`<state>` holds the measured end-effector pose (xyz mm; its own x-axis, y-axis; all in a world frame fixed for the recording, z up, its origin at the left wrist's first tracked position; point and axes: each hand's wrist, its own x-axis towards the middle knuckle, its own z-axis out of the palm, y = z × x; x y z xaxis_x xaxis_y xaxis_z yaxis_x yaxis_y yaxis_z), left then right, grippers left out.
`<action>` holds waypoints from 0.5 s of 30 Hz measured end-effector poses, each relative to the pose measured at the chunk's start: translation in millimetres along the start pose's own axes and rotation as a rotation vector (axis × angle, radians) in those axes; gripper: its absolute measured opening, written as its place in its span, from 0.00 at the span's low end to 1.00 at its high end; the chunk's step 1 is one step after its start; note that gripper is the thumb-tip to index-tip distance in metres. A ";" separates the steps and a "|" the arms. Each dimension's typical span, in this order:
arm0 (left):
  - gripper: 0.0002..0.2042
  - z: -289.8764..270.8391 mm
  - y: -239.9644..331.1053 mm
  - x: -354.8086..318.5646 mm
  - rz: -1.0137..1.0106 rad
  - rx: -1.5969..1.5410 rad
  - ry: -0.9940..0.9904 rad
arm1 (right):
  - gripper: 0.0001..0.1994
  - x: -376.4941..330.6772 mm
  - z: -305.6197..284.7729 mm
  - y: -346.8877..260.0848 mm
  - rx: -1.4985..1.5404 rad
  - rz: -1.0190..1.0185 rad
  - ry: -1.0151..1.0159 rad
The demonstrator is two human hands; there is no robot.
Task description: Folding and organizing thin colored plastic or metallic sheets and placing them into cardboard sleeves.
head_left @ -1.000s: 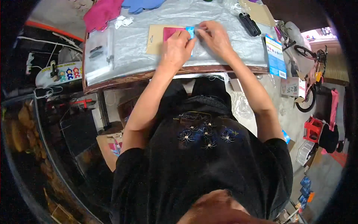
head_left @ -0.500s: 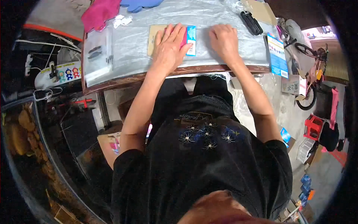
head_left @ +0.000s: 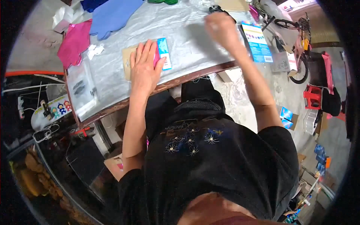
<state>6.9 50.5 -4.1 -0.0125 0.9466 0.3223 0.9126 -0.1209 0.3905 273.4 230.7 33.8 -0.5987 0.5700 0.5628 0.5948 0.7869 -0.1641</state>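
My left hand (head_left: 144, 69) lies flat, fingers spread, over a tan cardboard piece (head_left: 126, 63), pressing it on the table. Pink material (head_left: 156, 56) shows beside its fingers, along with a blue and white printed card strip (head_left: 163, 48) at the right edge. Much of this flat pack is hidden under the hand. My right hand (head_left: 224, 30) is raised at the far right of the table, smeared by motion. Right behind it is a black elongated tool (head_left: 215, 8), perhaps a stapler, partly covered; whether the fingers touch it cannot be seen.
Silvery sheeting (head_left: 180, 45) covers the table. Pink fabric (head_left: 77, 41), blue fabric (head_left: 112, 17) and a clear plastic bag (head_left: 81, 88) lie to the left. A blue printed card (head_left: 257, 41) sits at the right edge, near stacked cardboard (head_left: 232, 4). A bicycle (head_left: 300, 48) stands beyond.
My view has swung, shifting the table left and down in the picture. My right hand has moved from the bare sheeting to the black tool. My left hand stays flat on the cardboard.
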 end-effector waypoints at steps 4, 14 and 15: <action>0.29 -0.4 2.7 2.4 -0.011 -0.011 -0.009 | 0.09 -15.5 -56.9 116.9 -0.288 0.244 -0.007; 0.29 -1.5 1.5 4.1 -0.005 -0.020 -0.001 | 0.13 -14.0 -44.3 180.5 -0.378 0.236 -0.290; 0.29 -1.8 1.4 4.3 -0.007 -0.015 0.000 | 0.13 -13.6 -43.9 184.9 -0.379 0.205 -0.291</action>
<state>7.5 53.9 -0.6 -0.0187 0.9472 0.3201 0.9062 -0.1192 0.4057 415.1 358.1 31.3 -0.5418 0.7878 0.2928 0.8357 0.5420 0.0880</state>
